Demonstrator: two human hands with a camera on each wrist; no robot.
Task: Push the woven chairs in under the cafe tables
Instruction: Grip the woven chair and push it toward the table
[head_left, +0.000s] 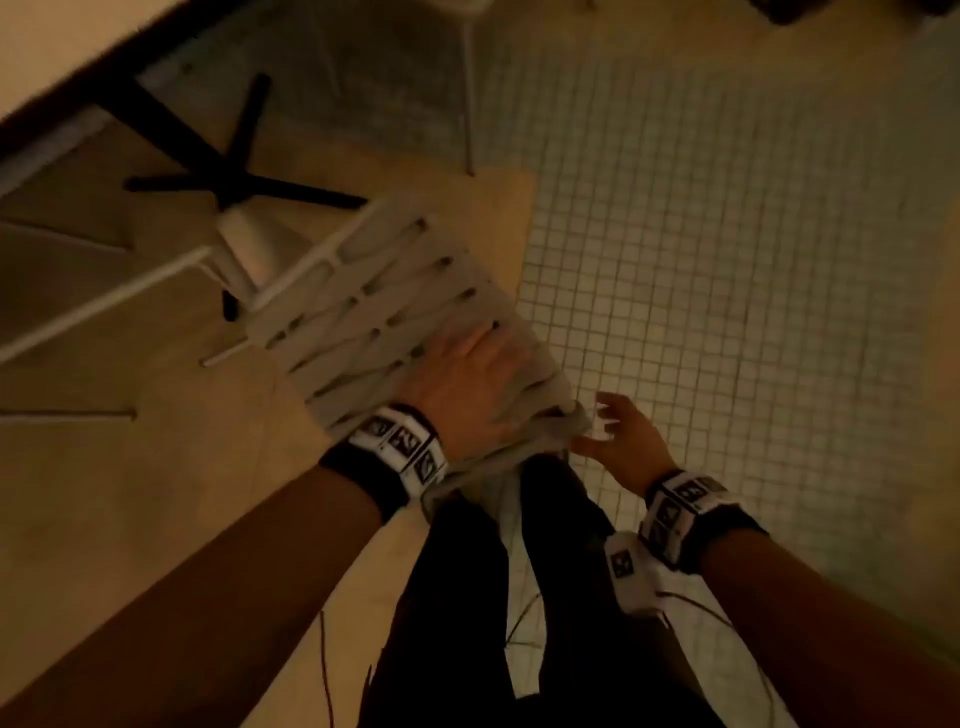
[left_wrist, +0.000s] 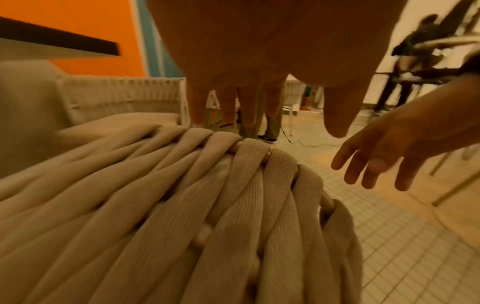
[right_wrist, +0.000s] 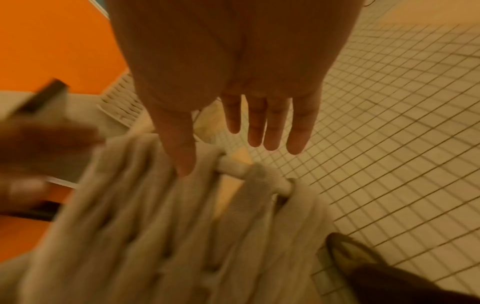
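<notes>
The fingers (left_wrist: 228, 102) of the person's left hand (head_left: 475, 384) are straight and close together, reaching over the top of the woven chair (head_left: 395, 312) back; from above the palm lies on the beige straps near the chair's upper edge, though the wrist camera leaves it unclear whether the fingertips actually touch the weave. The right hand (head_left: 621, 441) is open too, its fingers (right_wrist: 259, 127) held straight and slightly apart, with the thumb (right_wrist: 182, 152) hanging just over the chair's top rail (right_wrist: 233, 166) at the right-hand corner; the rest of that hand is out past the chair, over the floor, holding nothing.

The chair itself stands directly in front of the person's dark trouser legs (head_left: 467, 597), its back at their thighs and its seat pointing toward the cafe table (head_left: 57, 47). The table's pale top with a dark edge sits beyond and to the left of the chair, and its black cross-shaped base (head_left: 228, 176) lies on the floor just ahead of the chair's front. A white metal frame (head_left: 104, 301) runs along the chair's left side. Farther beyond the chair is another woven chair (left_wrist: 122, 94), pale and slatted, in front of an orange wall (left_wrist: 78, 22). To the right of the chair the floor is small white tiles (head_left: 727, 260); under it and to the left the surface is plain tan. A shoe (right_wrist: 348, 253) shows by the chair's rear right corner.
</notes>
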